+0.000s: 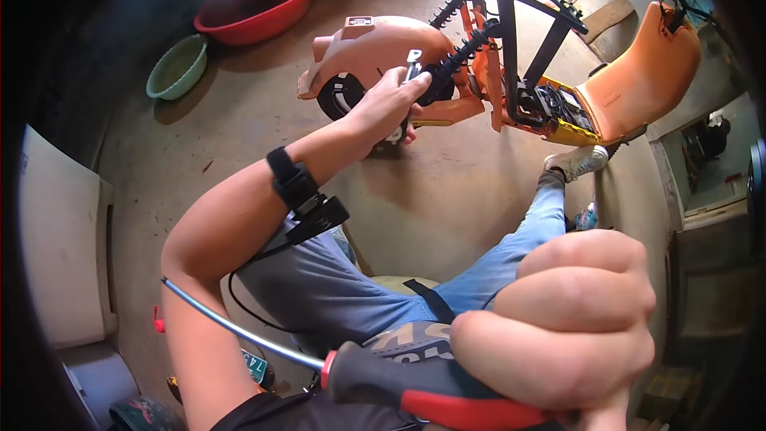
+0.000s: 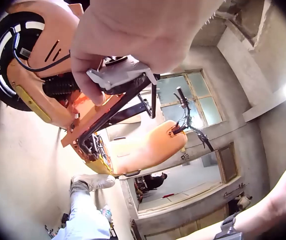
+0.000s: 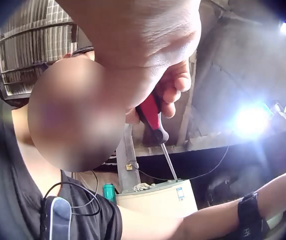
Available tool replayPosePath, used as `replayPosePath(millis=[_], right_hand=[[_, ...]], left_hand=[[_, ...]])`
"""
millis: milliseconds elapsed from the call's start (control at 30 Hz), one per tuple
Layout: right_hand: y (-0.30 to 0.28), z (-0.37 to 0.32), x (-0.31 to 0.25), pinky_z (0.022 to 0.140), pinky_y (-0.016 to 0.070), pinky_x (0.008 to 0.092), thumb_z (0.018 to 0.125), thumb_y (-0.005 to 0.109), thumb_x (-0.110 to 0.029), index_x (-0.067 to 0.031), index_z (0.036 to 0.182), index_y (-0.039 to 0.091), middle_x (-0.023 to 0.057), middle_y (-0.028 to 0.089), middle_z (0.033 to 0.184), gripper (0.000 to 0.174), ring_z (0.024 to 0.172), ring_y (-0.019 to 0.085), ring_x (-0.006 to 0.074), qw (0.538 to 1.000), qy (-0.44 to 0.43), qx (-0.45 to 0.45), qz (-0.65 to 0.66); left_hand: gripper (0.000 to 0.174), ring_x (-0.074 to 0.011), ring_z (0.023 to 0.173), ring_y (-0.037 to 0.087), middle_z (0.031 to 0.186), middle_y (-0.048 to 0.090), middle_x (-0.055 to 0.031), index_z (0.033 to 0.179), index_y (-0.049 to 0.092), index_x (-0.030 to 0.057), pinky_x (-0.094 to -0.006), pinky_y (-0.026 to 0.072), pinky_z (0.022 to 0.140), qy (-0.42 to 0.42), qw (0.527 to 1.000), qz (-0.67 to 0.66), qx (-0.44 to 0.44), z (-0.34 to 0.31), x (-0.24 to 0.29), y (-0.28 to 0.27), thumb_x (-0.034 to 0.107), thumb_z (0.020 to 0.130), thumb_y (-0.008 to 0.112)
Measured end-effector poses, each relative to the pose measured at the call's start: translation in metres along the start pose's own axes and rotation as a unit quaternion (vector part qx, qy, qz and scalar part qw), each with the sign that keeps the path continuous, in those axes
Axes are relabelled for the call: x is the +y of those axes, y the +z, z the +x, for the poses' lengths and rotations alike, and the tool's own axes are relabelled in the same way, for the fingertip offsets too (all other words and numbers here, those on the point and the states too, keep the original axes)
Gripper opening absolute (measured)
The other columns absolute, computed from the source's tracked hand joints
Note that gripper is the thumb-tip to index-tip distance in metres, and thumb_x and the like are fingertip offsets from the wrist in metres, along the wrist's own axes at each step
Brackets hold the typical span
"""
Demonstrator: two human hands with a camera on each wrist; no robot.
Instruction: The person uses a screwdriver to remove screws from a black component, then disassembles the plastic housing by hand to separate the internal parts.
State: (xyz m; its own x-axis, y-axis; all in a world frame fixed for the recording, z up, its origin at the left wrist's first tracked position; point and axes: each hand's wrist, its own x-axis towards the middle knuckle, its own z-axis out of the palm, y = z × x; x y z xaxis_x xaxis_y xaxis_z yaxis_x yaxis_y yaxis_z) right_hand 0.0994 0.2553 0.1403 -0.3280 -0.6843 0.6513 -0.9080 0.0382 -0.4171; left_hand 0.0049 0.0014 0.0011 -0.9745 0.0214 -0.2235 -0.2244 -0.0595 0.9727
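My left hand [image 1: 387, 108] reaches out toward the rear of a partly stripped orange electric scooter [image 1: 638, 96] and grips a small part with a grey metal bracket [image 2: 120, 77] and a dark body. A black cable [image 2: 43, 67] runs beside that hand toward the wheel [image 2: 15, 60]. Most of the part is hidden behind the fingers. Close to the head camera, my right hand [image 1: 574, 311] is curled round the red and black handle of a screwdriver [image 1: 375, 375]. Its bare metal shaft points left, well away from the scooter, and shows in the right wrist view too.
A red basin [image 1: 263, 20] and a pale green basin [image 1: 177, 72] sit on the floor at the back left. White furniture [image 1: 64, 239] stands at the left. The scooter's black frame and springs rise beyond the left hand. One shoe [image 1: 576, 163] is near the scooter's footboard.
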Motion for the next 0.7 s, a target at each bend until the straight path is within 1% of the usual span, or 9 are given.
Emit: replayPosePath(millis=[133, 200, 233, 333, 500, 600, 633, 667, 700], right_hand=[[0.017, 0.002, -0.030, 0.059, 0.0464, 0.0331, 0.074, 0.083, -0.053, -0.0029, 0.099, 0.064, 0.0082, 0.065, 0.083, 0.059, 0.064, 0.060, 0.0221, 0.998, -0.004, 0.007, -0.069], [0.027, 0.002, -0.047, 0.058, 0.0459, 0.0332, 0.073, 0.083, -0.053, -0.0031, 0.099, 0.064, 0.0079, 0.065, 0.082, 0.060, 0.062, 0.059, 0.0218, 0.994, -0.003, 0.011, -0.106], [0.030, 0.002, -0.056, 0.058, 0.0456, 0.0332, 0.072, 0.083, -0.054, -0.0033, 0.098, 0.064, 0.0077, 0.065, 0.081, 0.060, 0.062, 0.059, 0.0217, 0.992, -0.001, 0.012, -0.122], [0.039, 0.007, -0.078, 0.057, 0.0448, 0.0334, 0.071, 0.083, -0.054, -0.0036, 0.098, 0.063, 0.0072, 0.065, 0.080, 0.061, 0.060, 0.058, 0.0213, 0.985, -0.012, 0.004, -0.172], [0.039, 0.029, -0.097, 0.054, 0.0435, 0.0337, 0.068, 0.083, -0.056, -0.0042, 0.098, 0.062, 0.0065, 0.064, 0.078, 0.063, 0.057, 0.055, 0.0207, 0.967, -0.071, -0.004, -0.243], [0.039, 0.052, -0.105, 0.053, 0.0428, 0.0338, 0.067, 0.083, -0.056, -0.0045, 0.097, 0.061, 0.0060, 0.064, 0.076, 0.064, 0.055, 0.054, 0.0204, 0.963, -0.123, -0.009, -0.241], [0.022, 0.061, -0.089, 0.055, 0.0436, 0.0348, 0.070, 0.081, -0.056, -0.0023, 0.099, 0.061, 0.0067, 0.063, 0.079, 0.064, 0.056, 0.054, 0.0217, 0.957, -0.168, -0.086, -0.220], [0.010, 0.058, -0.075, 0.056, 0.0442, 0.0372, 0.076, 0.080, -0.053, 0.0003, 0.117, 0.058, 0.0124, 0.063, 0.084, 0.071, 0.062, 0.056, 0.0236, 0.951, -0.162, -0.138, -0.222], [0.013, 0.057, -0.058, 0.058, 0.0453, 0.0384, 0.081, 0.078, -0.051, 0.0004, 0.128, 0.053, 0.0153, 0.064, 0.086, 0.073, 0.066, 0.057, 0.0246, 0.960, -0.223, -0.095, -0.143]], left_hand=[[0.053, -0.0116, 0.056, 0.058, 0.093, 0.055, -0.0076, 0.138, 0.036, 0.0039, -0.0265, 0.0511, 0.050, 0.029, 0.999, 0.003, -0.022, 0.011, 0.005, 0.011, 0.042, 0.105, 0.051], [0.071, -0.0181, 0.063, 0.063, 0.097, 0.057, -0.0144, 0.145, 0.033, -0.0024, -0.0322, 0.0544, 0.051, 0.049, 0.998, 0.010, -0.023, 0.016, 0.004, 0.017, 0.045, 0.100, 0.058], [0.072, -0.0208, 0.073, 0.067, 0.101, 0.061, -0.0169, 0.146, 0.034, -0.0033, -0.0334, 0.0571, 0.055, 0.058, 0.998, 0.033, -0.018, 0.016, 0.006, 0.022, 0.046, 0.099, 0.057], [0.071, -0.0229, 0.082, 0.071, 0.103, 0.064, -0.0193, 0.144, 0.037, -0.0037, -0.0343, 0.0584, 0.057, 0.095, 0.990, 0.107, 0.004, 0.020, 0.006, 0.028, 0.048, 0.099, 0.056], [0.066, -0.0261, 0.073, 0.072, 0.105, 0.067, -0.0229, 0.138, 0.043, -0.0026, -0.0380, 0.0589, 0.064, 0.079, 0.990, 0.114, 0.006, 0.013, -0.001, 0.035, 0.050, 0.100, 0.053], [0.066, -0.0260, 0.079, 0.072, 0.103, 0.066, -0.0213, 0.135, 0.045, -0.0029, -0.0377, 0.0574, 0.064, 0.064, 0.993, 0.098, -0.005, 0.009, -0.001, 0.033, 0.052, 0.099, 0.053], [0.059, -0.0226, 0.074, 0.068, 0.098, 0.063, -0.0171, 0.131, 0.047, -0.0006, -0.0363, 0.0569, 0.059, 0.061, 0.995, 0.082, 0.005, 0.007, -0.002, 0.033, 0.049, 0.101, 0.055], [0.051, -0.0193, 0.070, 0.065, 0.094, 0.060, -0.0128, 0.126, 0.050, 0.0017, -0.0349, 0.0564, 0.054, 0.057, 0.996, 0.066, 0.014, 0.007, -0.003, 0.033, 0.046, 0.102, 0.057], [0.052, -0.0201, 0.071, 0.066, 0.094, 0.061, -0.0136, 0.126, 0.050, 0.0005, -0.0357, 0.0573, 0.056, 0.055, 0.996, 0.071, 0.016, 0.007, -0.003, 0.032, 0.046, 0.102, 0.057]])
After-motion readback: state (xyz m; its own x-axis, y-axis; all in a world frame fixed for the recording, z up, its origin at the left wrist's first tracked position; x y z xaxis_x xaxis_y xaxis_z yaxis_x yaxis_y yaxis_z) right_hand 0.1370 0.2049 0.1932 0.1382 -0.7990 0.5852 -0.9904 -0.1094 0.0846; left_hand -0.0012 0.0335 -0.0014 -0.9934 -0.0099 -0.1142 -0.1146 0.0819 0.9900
